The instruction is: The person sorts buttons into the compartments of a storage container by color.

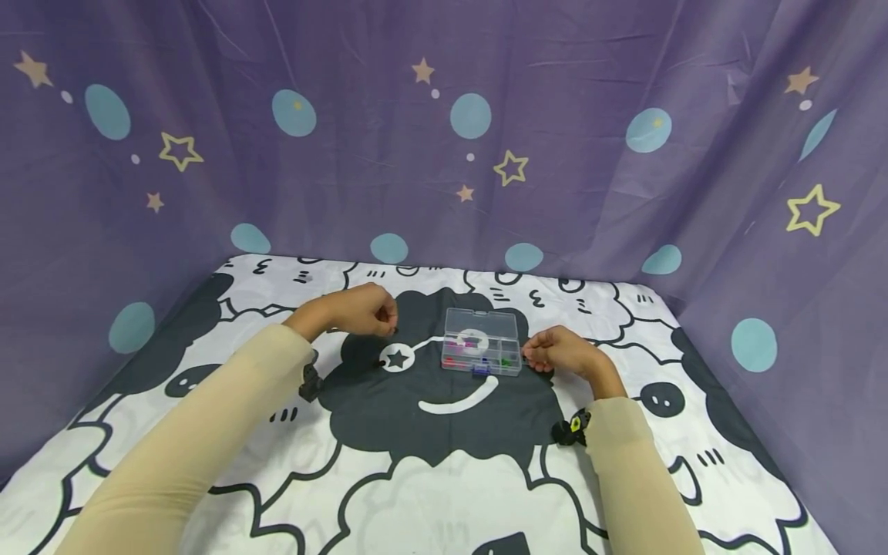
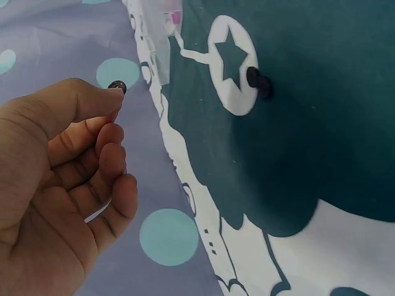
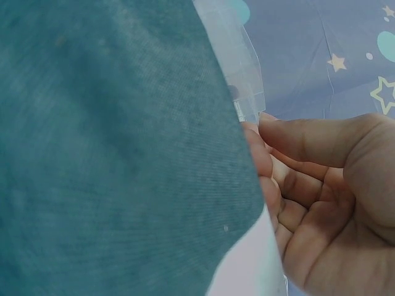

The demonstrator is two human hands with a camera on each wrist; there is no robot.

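My left hand [image 1: 364, 308] is above the table, left of the box, pinching a small dark round-ended piece [image 2: 117, 86] between thumb and forefinger; the remaining fingers are curled. A black push pin [image 2: 259, 82] lies on the cloth by the printed star. To the right, a clear plastic compartment box [image 1: 514, 371] sits with its lid [image 1: 481, 321] raised at the back. Small red pieces [image 1: 454, 362], pink, green and blue ones show inside. My right hand [image 1: 565, 352] pinches the box's right side, thumb tip at the clear edge.
A black-and-white cartoon cloth [image 1: 444, 493] covers the table. Purple curtains [image 1: 388, 185] with stars and blue ovals hang behind and at both sides. Dark wrist straps [image 1: 572, 428] sit on both wrists.
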